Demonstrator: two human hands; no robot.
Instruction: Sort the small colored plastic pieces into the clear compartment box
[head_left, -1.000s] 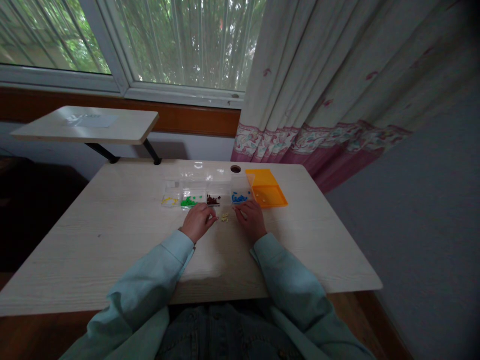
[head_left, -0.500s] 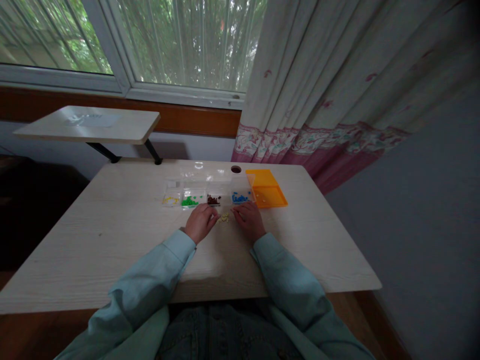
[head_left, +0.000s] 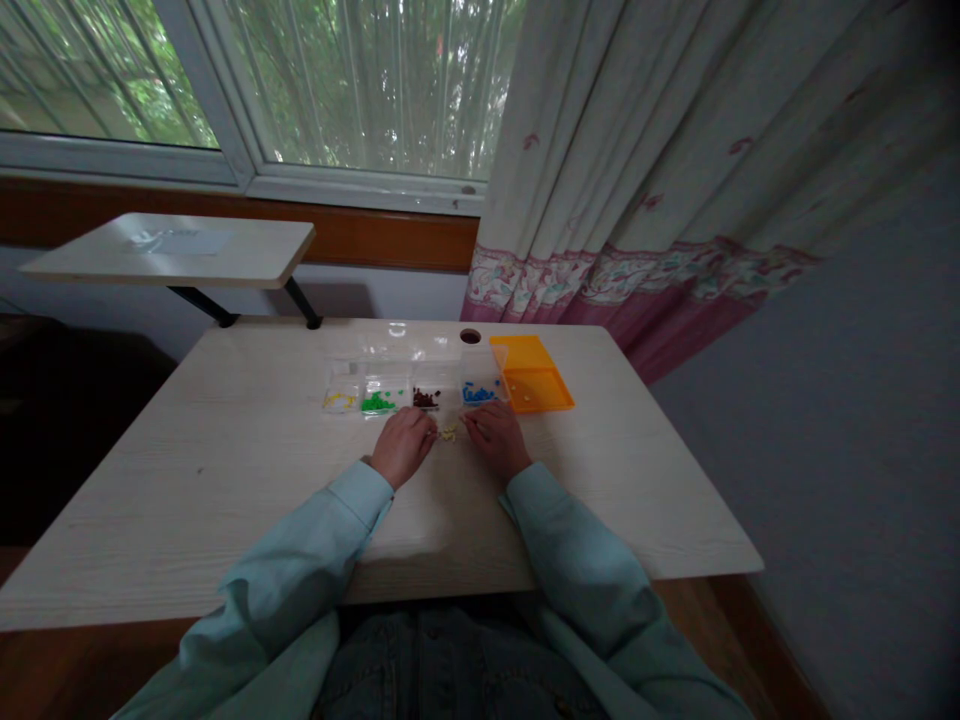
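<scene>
A small heap of pale yellow beads [head_left: 448, 433] lies on the light wooden table [head_left: 225, 450] between my two hands. My left hand [head_left: 403, 446] rests knuckles up just left of the heap, fingers curled, their tips at the beads. My right hand [head_left: 493, 438] sits just right of the heap, fingers curled and pinched toward it. What either hand holds is too small to make out. Behind them stands a clear divided box [head_left: 409, 372] with yellow beads [head_left: 339, 400], green beads [head_left: 377, 403], dark red beads [head_left: 426, 399] and blue beads [head_left: 478, 394].
An orange lid or tray [head_left: 532, 387] lies right of the clear box. A cable hole [head_left: 470, 336] is at the table's back edge. A small raised shelf [head_left: 172, 250] stands at the back left, a window and curtain behind. A grey wall runs along the right.
Both hands have closed in on the pale bead heap, narrowing the gap between them. The view shifted slightly.
</scene>
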